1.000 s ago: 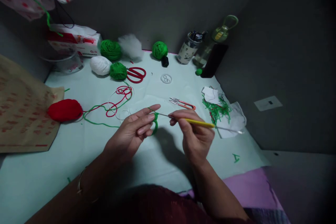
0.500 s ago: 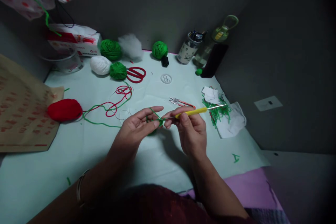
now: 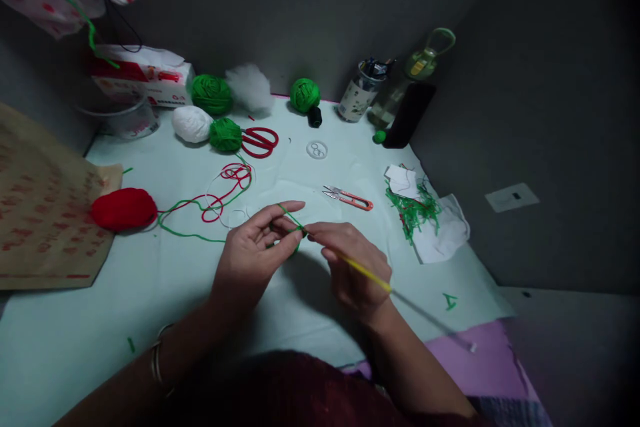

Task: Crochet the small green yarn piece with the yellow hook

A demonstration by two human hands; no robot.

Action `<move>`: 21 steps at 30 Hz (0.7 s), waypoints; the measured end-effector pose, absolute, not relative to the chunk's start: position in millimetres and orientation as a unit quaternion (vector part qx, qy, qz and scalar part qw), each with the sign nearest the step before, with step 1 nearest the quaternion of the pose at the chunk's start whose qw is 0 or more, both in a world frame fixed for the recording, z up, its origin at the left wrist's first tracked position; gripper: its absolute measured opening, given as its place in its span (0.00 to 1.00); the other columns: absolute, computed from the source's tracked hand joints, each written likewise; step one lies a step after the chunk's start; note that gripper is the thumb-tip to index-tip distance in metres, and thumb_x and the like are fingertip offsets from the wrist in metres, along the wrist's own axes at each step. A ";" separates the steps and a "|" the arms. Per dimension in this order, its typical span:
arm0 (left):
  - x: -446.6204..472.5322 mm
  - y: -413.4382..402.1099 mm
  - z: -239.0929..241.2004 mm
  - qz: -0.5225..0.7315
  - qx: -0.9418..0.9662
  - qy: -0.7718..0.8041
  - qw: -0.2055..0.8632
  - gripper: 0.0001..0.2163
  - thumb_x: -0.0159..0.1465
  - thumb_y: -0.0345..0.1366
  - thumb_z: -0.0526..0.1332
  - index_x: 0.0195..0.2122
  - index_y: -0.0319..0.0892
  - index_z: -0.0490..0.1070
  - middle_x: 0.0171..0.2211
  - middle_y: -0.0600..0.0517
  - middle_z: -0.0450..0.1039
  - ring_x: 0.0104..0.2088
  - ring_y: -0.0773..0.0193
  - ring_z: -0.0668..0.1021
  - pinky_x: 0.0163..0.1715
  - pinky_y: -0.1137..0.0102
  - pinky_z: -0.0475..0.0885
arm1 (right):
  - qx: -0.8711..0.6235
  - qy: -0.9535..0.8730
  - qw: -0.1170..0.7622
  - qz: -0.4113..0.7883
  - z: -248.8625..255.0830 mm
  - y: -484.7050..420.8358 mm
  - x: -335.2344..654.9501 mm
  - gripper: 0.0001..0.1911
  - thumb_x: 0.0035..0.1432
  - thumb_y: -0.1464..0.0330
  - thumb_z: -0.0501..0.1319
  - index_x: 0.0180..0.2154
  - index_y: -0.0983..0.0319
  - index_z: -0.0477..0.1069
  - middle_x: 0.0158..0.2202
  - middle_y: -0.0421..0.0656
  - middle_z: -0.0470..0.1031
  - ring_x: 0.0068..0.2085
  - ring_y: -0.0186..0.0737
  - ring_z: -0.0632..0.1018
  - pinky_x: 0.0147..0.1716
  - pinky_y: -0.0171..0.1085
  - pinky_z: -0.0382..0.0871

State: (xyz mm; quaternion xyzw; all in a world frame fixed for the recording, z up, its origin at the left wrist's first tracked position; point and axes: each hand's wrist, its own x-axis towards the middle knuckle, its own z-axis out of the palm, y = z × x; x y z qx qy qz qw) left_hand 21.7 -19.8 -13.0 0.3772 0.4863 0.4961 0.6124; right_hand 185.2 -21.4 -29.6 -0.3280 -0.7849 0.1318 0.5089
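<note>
My left hand (image 3: 253, 250) pinches a small green crochet piece (image 3: 299, 240) between thumb and fingers. A green yarn strand (image 3: 291, 215) runs over its index finger, which is stretched out. In my right hand (image 3: 355, 263) lies a crochet hook (image 3: 369, 273) with a yellow handle, its metal rear end slanting down to the right and blurred. The fingertips of that hand touch the green piece; the hook's front tip is hidden there. Just beyond my hands, orange thread snips (image 3: 349, 197) rest on the table.
A red yarn ball (image 3: 125, 209) lies by a paper bag (image 3: 50, 213) at left. Scissors (image 3: 260, 142), green yarn balls (image 3: 212, 94) and a white one (image 3: 192, 124) are behind. Green scraps (image 3: 417, 212) lie right, below a bottle (image 3: 395, 97) and pen holder (image 3: 356, 97).
My right hand has turned over, swinging the hook's rear end from pointing up-right to down-right. Its fingertips have come to the green piece. My left hand has shifted slightly left.
</note>
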 end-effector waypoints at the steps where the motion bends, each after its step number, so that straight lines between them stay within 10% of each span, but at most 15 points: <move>1: 22.1 -19.6 -12.8 0.495 0.372 0.485 0.618 0.16 0.57 0.29 0.70 0.47 0.41 0.79 0.28 0.57 0.71 0.31 0.70 0.75 0.35 0.74 0.72 | -0.327 -0.805 0.489 0.078 -29.8 -21.9 185.1 0.13 0.67 0.76 0.57 0.51 0.62 0.72 0.42 0.48 0.82 0.44 0.40 0.82 0.39 0.39 0.81; 6: 20.9 -18.2 -15.0 0.469 0.264 0.405 0.739 0.23 0.57 0.30 0.71 0.55 0.39 0.76 0.28 0.56 0.74 0.29 0.71 0.75 0.33 0.76 0.71 | -0.347 -0.848 0.398 -0.048 -23.6 -27.0 184.3 0.16 0.64 0.77 0.61 0.52 0.61 0.75 0.45 0.49 0.81 0.46 0.42 0.82 0.42 0.39 0.81; 12: 15.9 -13.1 -18.8 0.468 0.197 0.383 0.772 0.18 0.58 0.31 0.71 0.50 0.39 0.80 0.29 0.54 0.74 0.27 0.73 0.73 0.33 0.76 0.72 | -0.374 -0.660 0.596 0.264 -23.4 -22.1 181.9 0.12 0.69 0.73 0.56 0.46 0.56 0.77 0.37 0.42 0.80 0.36 0.38 0.80 0.35 0.41 0.78; 21: 19.3 -16.3 -14.7 0.474 0.294 0.406 0.723 0.22 0.58 0.34 0.72 0.54 0.40 0.75 0.30 0.54 0.72 0.24 0.72 0.66 0.23 0.75 0.63 | -0.376 -0.542 0.582 0.475 -33.8 -15.1 178.3 0.08 0.67 0.66 0.61 0.43 0.56 0.79 0.40 0.42 0.81 0.34 0.34 0.81 0.35 0.38 0.77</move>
